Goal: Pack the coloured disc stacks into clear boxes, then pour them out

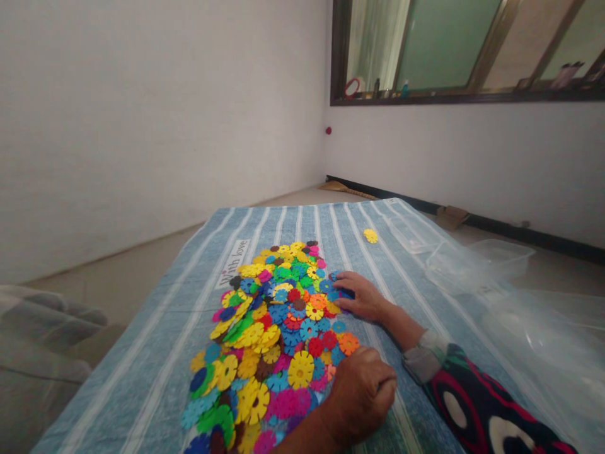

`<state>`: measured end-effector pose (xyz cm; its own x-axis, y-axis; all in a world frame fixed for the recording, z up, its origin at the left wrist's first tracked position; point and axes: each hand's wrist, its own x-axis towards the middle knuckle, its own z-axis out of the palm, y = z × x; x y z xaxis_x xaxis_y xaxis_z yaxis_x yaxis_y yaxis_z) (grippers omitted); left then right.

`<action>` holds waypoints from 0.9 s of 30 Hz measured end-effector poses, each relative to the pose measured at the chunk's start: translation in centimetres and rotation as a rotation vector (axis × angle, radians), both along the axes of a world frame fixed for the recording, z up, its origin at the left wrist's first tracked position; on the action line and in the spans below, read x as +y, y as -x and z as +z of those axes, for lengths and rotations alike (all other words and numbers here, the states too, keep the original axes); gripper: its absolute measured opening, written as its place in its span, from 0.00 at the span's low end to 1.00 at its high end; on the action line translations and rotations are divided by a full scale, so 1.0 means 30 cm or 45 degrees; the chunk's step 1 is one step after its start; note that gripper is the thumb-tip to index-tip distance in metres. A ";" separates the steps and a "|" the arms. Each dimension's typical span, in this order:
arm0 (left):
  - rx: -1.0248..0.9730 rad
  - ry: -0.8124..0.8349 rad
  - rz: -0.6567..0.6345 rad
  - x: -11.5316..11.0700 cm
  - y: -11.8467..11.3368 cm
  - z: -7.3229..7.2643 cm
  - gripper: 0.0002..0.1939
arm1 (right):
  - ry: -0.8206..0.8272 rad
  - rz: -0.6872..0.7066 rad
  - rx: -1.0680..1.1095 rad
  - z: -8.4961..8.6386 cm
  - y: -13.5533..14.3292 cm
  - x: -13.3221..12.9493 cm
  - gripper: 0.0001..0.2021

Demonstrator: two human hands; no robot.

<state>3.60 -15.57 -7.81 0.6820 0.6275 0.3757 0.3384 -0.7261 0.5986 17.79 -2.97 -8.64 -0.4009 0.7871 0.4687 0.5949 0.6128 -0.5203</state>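
Note:
Flower-shaped plastic discs in many colours lie in a long heap [301,369] on a striped blue cloth. At the heap's right edge is my right hand [362,297], its fingers apart over blue discs; a dark blue one shows between finger and thumb. Nearer to me, my left hand [362,391] is curled closed beside an orange disc [348,343], and whatever it may hold is hidden. A small yellow group of discs [370,236] lies apart, farther off on the cloth.
The cloth-covered table [179,328] carries clear plastic boxes [503,255] and filmy clear plastic [534,340] along its right side. A grey-white covered shape [42,334] stands at the left. Walls rise behind, with a broom [347,188] on the floor.

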 end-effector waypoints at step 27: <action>-0.022 -0.007 0.000 0.000 0.002 -0.001 0.09 | -0.116 0.276 -0.216 0.084 0.022 -0.029 0.10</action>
<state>3.55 -15.58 -7.82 0.6753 0.6254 0.3910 0.3279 -0.7294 0.6004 17.13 -3.84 -6.12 -0.6341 0.6323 0.4452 0.5187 0.7748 -0.3616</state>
